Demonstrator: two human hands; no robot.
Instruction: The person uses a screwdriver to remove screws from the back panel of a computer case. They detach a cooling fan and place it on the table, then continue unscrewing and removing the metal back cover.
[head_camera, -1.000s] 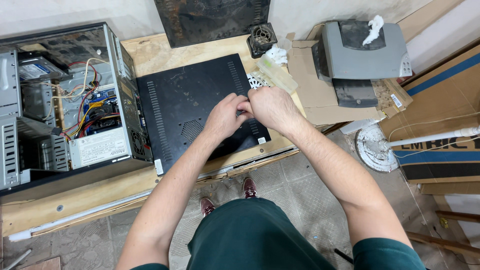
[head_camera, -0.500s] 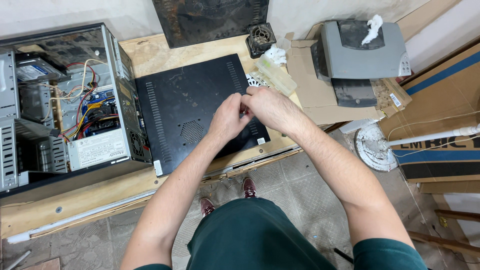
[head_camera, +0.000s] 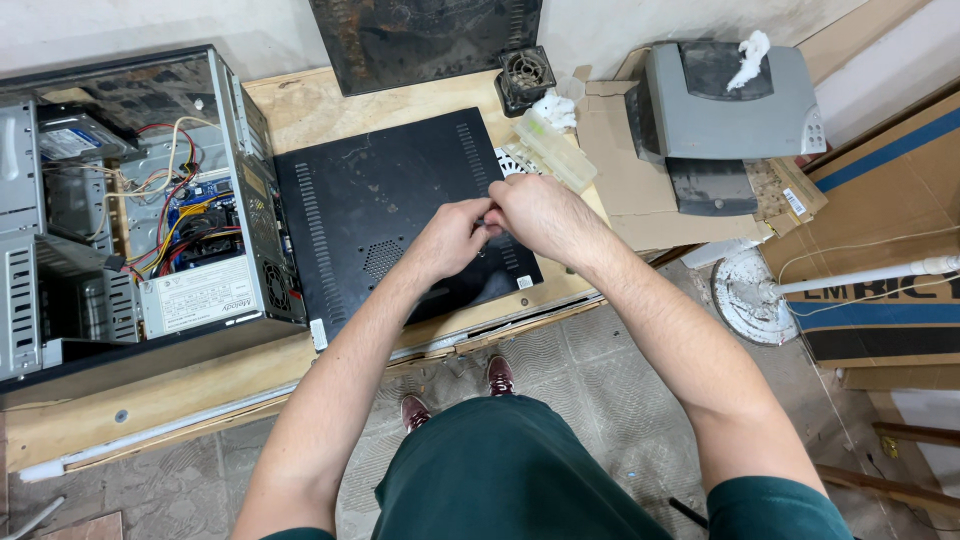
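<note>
A black vented computer side panel (head_camera: 380, 215) lies flat on a wooden board (head_camera: 300, 110). Both my hands meet above its right part. My left hand (head_camera: 452, 238) and my right hand (head_camera: 535, 215) pinch something small between their fingertips; the thing is too small to make out. To the left stands an open computer case (head_camera: 120, 210) on its side, with coloured cables, a drive and a power supply showing inside.
A small black fan (head_camera: 526, 75), white tissue (head_camera: 553, 108) and a pale plastic strip (head_camera: 553, 150) lie at the board's far right. A grey printer (head_camera: 735, 100) sits on cardboard further right. A white fan base (head_camera: 745, 295) and cardboard boxes (head_camera: 890, 210) stand on the floor.
Both hands have stayed together over the panel and shifted slightly; the fingertips now meet more tightly around the small thing.
</note>
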